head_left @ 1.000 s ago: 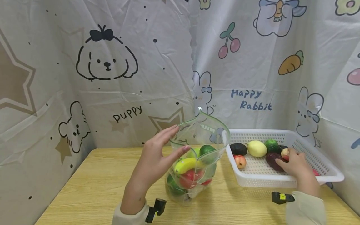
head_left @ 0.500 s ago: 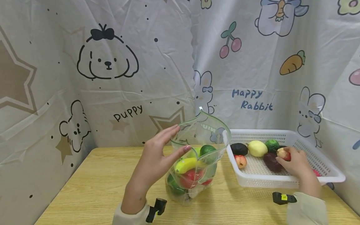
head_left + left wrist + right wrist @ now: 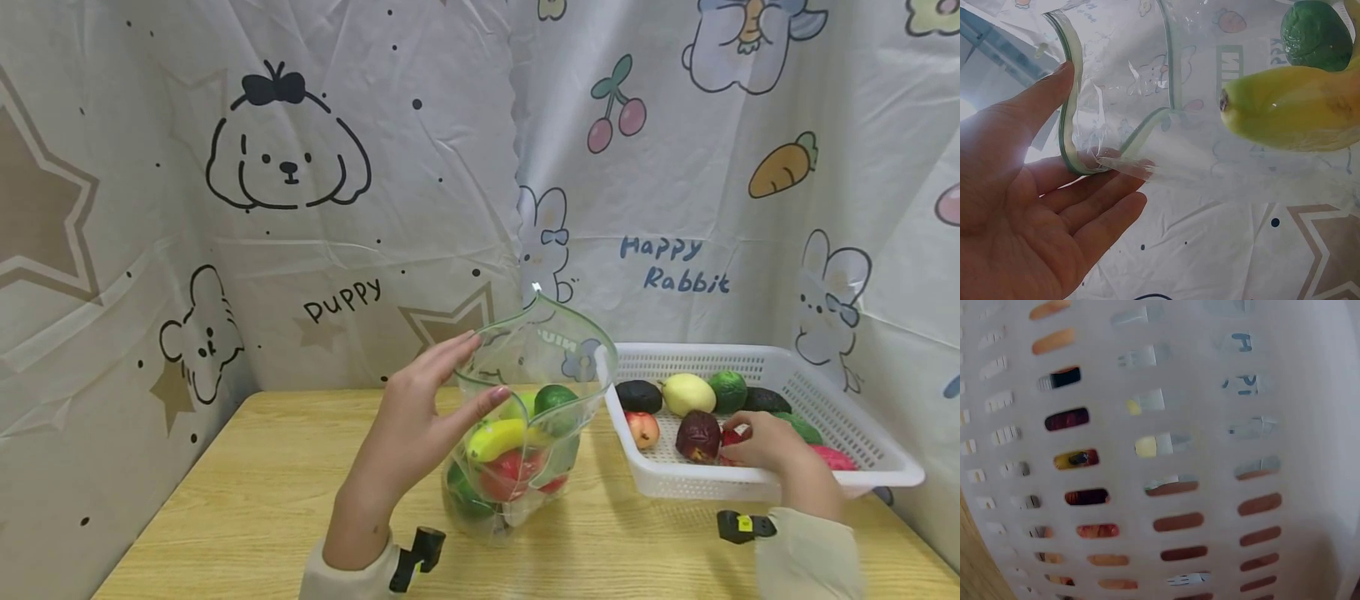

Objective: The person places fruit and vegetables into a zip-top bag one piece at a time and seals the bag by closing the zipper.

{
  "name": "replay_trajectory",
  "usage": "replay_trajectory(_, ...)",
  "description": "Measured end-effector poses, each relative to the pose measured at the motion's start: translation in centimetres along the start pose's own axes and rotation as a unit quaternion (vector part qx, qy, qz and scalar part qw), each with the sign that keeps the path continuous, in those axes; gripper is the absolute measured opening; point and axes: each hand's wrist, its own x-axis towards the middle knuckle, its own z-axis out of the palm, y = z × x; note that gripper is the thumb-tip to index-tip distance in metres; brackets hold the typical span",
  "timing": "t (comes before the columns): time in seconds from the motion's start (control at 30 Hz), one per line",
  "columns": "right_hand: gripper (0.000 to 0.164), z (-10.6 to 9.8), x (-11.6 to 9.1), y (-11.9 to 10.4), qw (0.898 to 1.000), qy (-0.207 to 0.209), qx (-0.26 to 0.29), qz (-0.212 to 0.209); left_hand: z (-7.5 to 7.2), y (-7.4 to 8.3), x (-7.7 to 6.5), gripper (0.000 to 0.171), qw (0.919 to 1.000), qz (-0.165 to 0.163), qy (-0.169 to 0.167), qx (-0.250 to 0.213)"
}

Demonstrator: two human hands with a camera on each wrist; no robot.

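Observation:
A clear zip bag (image 3: 540,367) with a green rim stands gaping on the table. Inside are a yellow banana (image 3: 495,440), a red fruit, a round green fruit (image 3: 1316,36) and other produce. My left hand (image 3: 420,433) props the bag's mouth, thumb and fairly straight fingers spread along the rim. In the white basket (image 3: 675,483), my right hand (image 3: 772,442) holds a small red fruit (image 3: 729,437) between thumb and fingers, mostly hidden by the hand. A wrinkled dark purple fruit (image 3: 699,436) lies right beside it. The right wrist view shows mostly the basket's slotted wall (image 3: 1210,462).
Also in the basket are a yellow pear-like fruit (image 3: 687,395), a green one (image 3: 727,392), dark avocado-like ones (image 3: 637,397), an orange-red fruit (image 3: 642,429) and a pink piece (image 3: 834,457). Printed cloth (image 3: 375,167) hangs behind the wooden table (image 3: 285,483).
My right hand has moved from the basket's right side toward its front, bringing the red fruit lower. The dark purple fruit has shifted left and turned. The left hand and bag stay put.

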Motion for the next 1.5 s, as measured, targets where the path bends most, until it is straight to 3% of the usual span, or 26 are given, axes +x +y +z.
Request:
replay_trajectory(0.2,0.055,0.1,0.0,-0.8,0.999,-0.044,0.0,0.011,-0.1,0.0,0.0,0.065,1.0,0.001,0.001,0.0)
replay_trajectory(0.6,0.064,0.2,0.1,-0.8,0.999,-0.039,0.014,0.027,-0.3,0.1,0.0,0.065,1.0,0.002,-0.001,-0.002)
replay_trajectory(0.77,0.06,-0.1,-0.1,-1.2,0.999,-0.023,0.012,0.021,-0.3,0.0,0.0,0.065,1.0,-0.001,0.001,-0.001)
replay_trajectory(1.0,0.059,-1.2,-0.7,-2.5,1.0,0.017,0.003,0.007,-0.3,0.0,0.0,0.065,1.0,0.0,-0.002,-0.004)
replay_trajectory(1.2,0.066,-2.3,-1.8,-4.8,0.996,0.087,0.022,-0.012,-0.3,0.0,-0.1,0.066,1.0,0.002,-0.004,-0.006)
replay_trajectory(1.37,0.07,-3.3,-2.8,-7.5,0.987,0.152,0.038,-0.03,-0.3,-0.1,-0.1,0.065,1.0,0.001,-0.004,-0.004)
replay_trajectory(1.5,0.071,-4.2,-3.9,-10.1,0.973,0.215,0.059,-0.059,-0.3,0.0,-0.1,0.065,1.0,0.001,-0.002,-0.006)
